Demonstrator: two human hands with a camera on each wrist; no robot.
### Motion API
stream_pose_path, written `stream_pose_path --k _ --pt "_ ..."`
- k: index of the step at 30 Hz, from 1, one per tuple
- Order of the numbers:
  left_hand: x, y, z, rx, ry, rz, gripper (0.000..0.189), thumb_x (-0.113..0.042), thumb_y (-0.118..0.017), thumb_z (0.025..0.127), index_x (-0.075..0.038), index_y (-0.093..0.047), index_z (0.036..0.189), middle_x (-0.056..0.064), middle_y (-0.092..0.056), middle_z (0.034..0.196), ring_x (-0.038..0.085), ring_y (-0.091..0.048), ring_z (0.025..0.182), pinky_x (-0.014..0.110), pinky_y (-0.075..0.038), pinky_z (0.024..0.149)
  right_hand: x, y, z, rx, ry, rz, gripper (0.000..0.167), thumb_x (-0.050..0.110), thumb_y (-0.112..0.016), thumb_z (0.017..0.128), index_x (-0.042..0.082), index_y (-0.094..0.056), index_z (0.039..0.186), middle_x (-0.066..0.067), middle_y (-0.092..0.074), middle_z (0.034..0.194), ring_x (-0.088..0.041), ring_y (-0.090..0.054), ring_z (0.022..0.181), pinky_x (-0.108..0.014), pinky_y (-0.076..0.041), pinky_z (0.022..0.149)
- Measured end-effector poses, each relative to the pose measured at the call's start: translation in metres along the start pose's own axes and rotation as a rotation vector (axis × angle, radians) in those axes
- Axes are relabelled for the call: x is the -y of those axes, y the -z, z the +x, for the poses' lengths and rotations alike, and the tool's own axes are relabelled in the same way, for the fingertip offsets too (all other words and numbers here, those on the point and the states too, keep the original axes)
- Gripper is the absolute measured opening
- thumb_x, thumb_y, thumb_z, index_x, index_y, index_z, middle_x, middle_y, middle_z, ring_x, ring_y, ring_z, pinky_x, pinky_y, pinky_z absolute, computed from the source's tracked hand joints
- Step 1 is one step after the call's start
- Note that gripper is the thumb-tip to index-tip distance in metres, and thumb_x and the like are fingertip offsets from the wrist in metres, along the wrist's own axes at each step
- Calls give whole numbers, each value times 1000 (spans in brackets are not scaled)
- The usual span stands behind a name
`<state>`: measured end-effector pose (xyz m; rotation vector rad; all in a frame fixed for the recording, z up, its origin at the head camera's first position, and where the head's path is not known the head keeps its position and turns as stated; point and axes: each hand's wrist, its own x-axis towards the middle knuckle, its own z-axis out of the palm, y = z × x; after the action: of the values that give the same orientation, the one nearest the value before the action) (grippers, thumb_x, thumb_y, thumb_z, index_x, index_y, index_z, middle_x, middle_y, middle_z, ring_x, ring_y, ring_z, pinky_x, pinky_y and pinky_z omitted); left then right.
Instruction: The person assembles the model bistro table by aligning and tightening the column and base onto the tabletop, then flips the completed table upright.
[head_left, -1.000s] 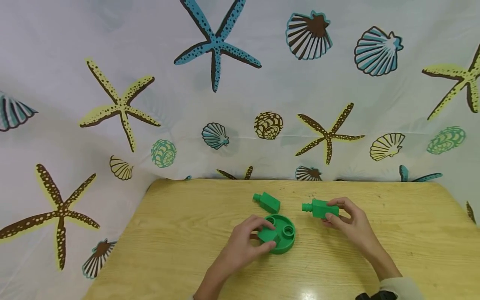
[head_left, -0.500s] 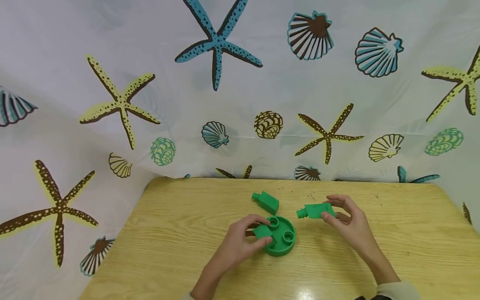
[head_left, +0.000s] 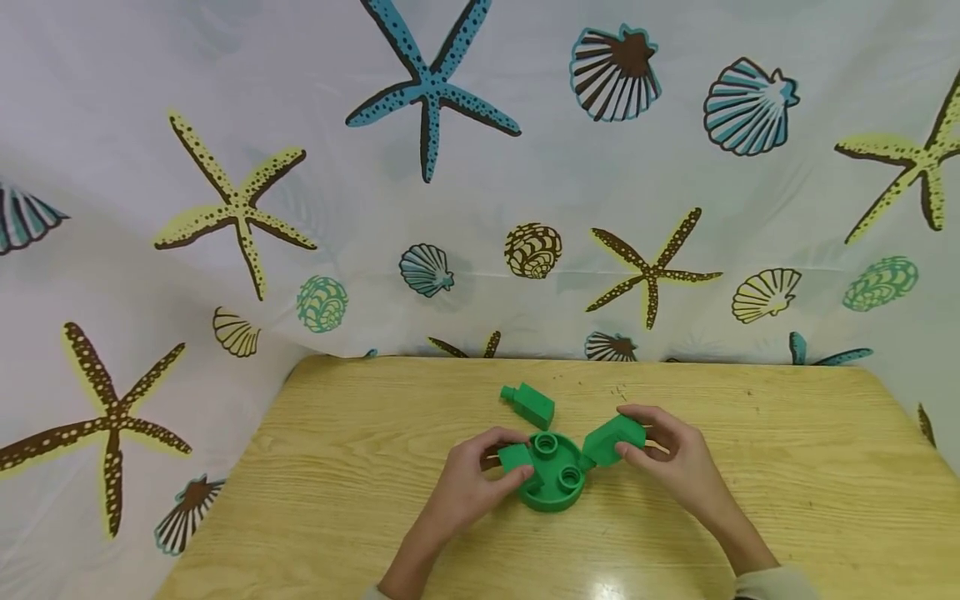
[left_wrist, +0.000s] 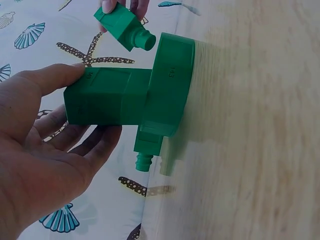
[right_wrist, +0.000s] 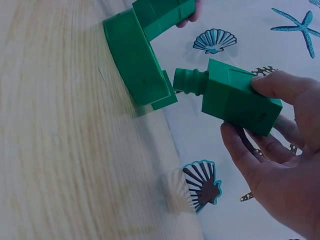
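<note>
My left hand (head_left: 474, 482) grips a green block (left_wrist: 107, 96) between thumb and fingers. That block stands upright at the left side of a round green base (head_left: 551, 502), its lower end inside the rim. Two ringed sockets (head_left: 570, 477) show in the base, to the block's right. In my right hand (head_left: 673, 458) is another green block (right_wrist: 240, 97), pinched near its wide end. Its threaded neck (right_wrist: 191, 81) tilts down toward the base's right rim and overlaps it in the head view. The right wrist view shows the neck above the tabletop.
A third green block (head_left: 534, 406) with a threaded neck lies on its side just behind the base. The wooden table (head_left: 337, 467) runs back to a white cloth (head_left: 480, 308) printed with starfish and shells.
My right hand has moved left and tilted its block from roughly level to neck-down at the base. The left hand, its block and the base have shifted slightly left.
</note>
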<state>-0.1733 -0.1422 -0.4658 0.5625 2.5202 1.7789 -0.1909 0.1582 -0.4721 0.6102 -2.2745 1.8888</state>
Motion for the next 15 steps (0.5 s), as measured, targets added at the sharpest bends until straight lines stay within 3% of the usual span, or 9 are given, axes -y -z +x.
stream_pose_path --k 15 --pt "1 -5 1 -28 32 -9 32 -21 -82 91 -6 -72 118 6 -71 121 25 -65 116 40 -56 95 -4 -23 -2 37 31 37 42 2 -76 92 3 -65 133 -23 -63 131 -13 -67 108 -32 -59 86"
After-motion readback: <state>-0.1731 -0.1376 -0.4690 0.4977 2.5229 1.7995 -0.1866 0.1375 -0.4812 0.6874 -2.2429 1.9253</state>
